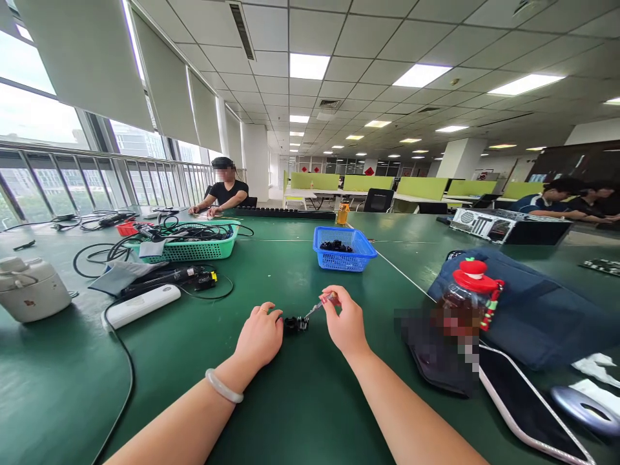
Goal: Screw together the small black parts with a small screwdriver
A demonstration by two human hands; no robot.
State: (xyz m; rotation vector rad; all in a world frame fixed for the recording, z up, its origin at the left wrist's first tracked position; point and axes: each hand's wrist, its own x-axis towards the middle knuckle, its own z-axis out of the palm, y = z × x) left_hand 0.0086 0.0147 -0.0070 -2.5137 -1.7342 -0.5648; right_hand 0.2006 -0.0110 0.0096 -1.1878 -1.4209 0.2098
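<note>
On the green table in front of me lies a small black part (296, 324) with some shiny metal on its right side. My left hand (261, 332) is closed at its left end, fingertips steadying it; a ring and a pale bangle show on this arm. A slim silver screwdriver (314, 310) is pinched between the thumb and fingers of my right hand (345, 321). It slants down to the left, its tip at the metal side of the part. Whether the tip is seated in anything is too small to tell.
Beyond my hands a blue basket (345, 259) holds several black parts. Cables fill a green basket (206, 248) at left, near a white power strip (143, 307). At right are a red-lidded bottle (469, 294), a tablet (530, 400) and a mouse (588, 410). A person (225, 190) sits opposite.
</note>
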